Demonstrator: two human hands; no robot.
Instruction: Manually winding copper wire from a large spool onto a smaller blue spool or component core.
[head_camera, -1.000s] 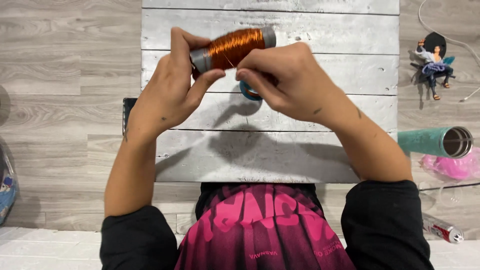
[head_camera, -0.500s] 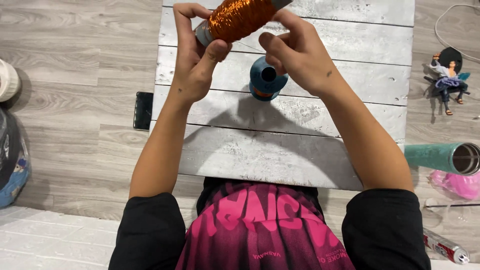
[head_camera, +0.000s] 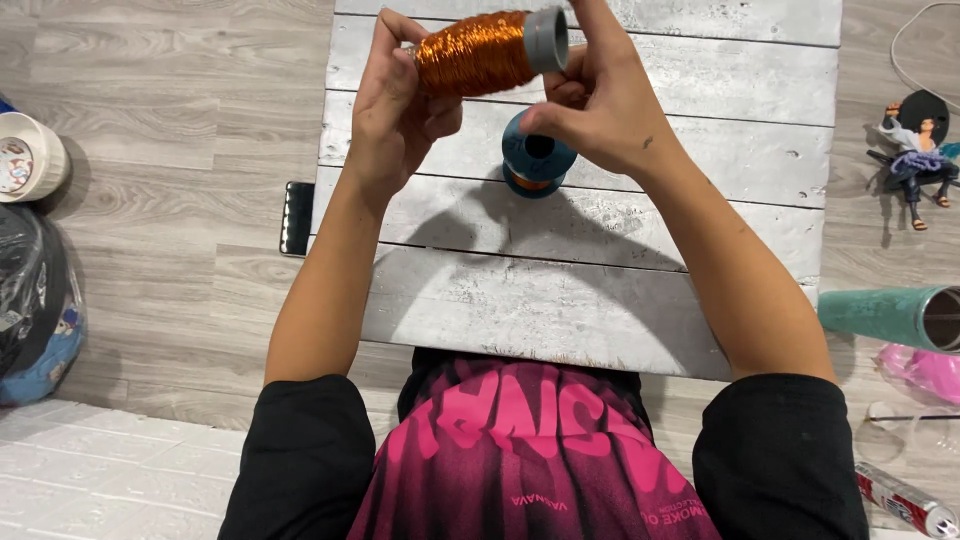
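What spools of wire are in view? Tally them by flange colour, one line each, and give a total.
Grey-flanged spool of copper wire, held up between left hand and right hand: 1
Blue-flanged spool, standing on the grey plank board: 1
Total: 2

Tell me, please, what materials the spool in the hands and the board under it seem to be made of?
The spool looks wound with thin copper-coloured metal wire: it glitters orange in fine strands. Its grey end cap looks like matte plastic. The board seems to be wooden planks painted whitish grey, with worn, chipped patches and visible seams.
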